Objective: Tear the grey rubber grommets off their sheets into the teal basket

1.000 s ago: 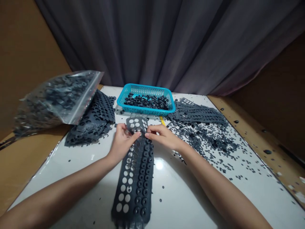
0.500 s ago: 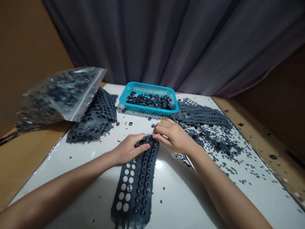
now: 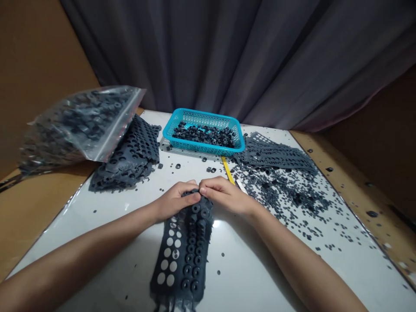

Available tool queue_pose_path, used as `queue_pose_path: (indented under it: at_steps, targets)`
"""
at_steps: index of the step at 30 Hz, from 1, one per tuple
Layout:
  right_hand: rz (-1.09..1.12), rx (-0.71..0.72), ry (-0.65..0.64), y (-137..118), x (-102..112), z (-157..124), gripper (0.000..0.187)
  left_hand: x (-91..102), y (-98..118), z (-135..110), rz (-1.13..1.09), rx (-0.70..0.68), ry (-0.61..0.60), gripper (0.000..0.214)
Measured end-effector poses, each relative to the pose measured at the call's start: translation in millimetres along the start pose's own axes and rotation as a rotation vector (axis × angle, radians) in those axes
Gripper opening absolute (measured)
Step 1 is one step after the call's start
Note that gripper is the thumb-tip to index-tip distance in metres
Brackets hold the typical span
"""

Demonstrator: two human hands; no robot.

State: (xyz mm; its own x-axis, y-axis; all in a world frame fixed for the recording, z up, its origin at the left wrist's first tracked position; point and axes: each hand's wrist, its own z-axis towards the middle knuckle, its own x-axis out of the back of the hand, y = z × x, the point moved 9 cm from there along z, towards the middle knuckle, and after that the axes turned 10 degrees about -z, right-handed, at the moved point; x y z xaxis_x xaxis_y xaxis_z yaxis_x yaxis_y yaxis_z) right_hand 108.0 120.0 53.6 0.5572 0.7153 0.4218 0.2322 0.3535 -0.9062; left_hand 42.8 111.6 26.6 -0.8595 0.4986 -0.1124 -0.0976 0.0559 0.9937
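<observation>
A long dark grey rubber sheet (image 3: pixel 183 255) with rows of rings and punched-out round holes lies on the white table (image 3: pixel 266 277) in front of me. My left hand (image 3: pixel 173 203) and my right hand (image 3: pixel 222 195) meet at its far end, both pinched closed on the folded-up edge of the sheet, fingertips almost touching. A turquoise basket (image 3: pixel 204 120) holding several loose black rubber rings stands behind the hands.
A clear zip bag (image 3: pixel 73 125) full of dark rings lies at the left on a pile of punched sheets (image 3: pixel 128 160). More sheets (image 3: pixel 276 156) and scattered scraps cover the right side. A yellow strip (image 3: pixel 227 170) lies near the basket. A grey curtain hangs behind.
The raised far end of the sheet was folded down onto the sheet. Both hands came nearer to me and closed together on the rolled end.
</observation>
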Motion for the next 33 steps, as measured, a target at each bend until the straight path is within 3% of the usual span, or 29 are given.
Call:
queue_pose_path:
  at_steps: [4, 7, 16, 20, 23, 27, 33]
  targets:
    - [0.494, -0.092, 0.243, 28.5, -3.5, 5.9, 0.036, 9.3, -23.1, 1.1, -0.34, 0.14, 0.184, 0.031]
    - [0.775, -0.147, 0.317, 45.2, -14.4, 9.1, 0.033, 14.8, -30.8, -0.7, -0.486, 0.172, 0.298, 0.026]
    - [1.0, -0.205, 0.363, 51.7, -21.6, 6.3, 0.024, 11.8, -37.7, -3.8, -0.689, 0.221, 0.321, 0.018]
    - [1.159, -0.119, 0.4, 44.4, -15.3, 9.1, 0.033, 19.8, -48.8, -5.9, -0.744, 0.325, 0.363, 0.026]
    - [1.128, -0.074, 0.463, 44.8, -7.4, 8.7, 0.032, 24.3, -41.4, -1.6, -0.677, 0.244, 0.334, 0.028]
    - [0.983, -0.025, 0.422, 44.3, -1.7, 8.7, 0.031, 8.6, -24.6, 3.9, -0.501, 0.132, 0.112, 0.032]
    - [0.932, -0.019, 0.373, 45.8, 3.5, 6.7, 0.038, 22.2, -7.5, 0.3, -0.093, -0.048, 0.155, 0.038]
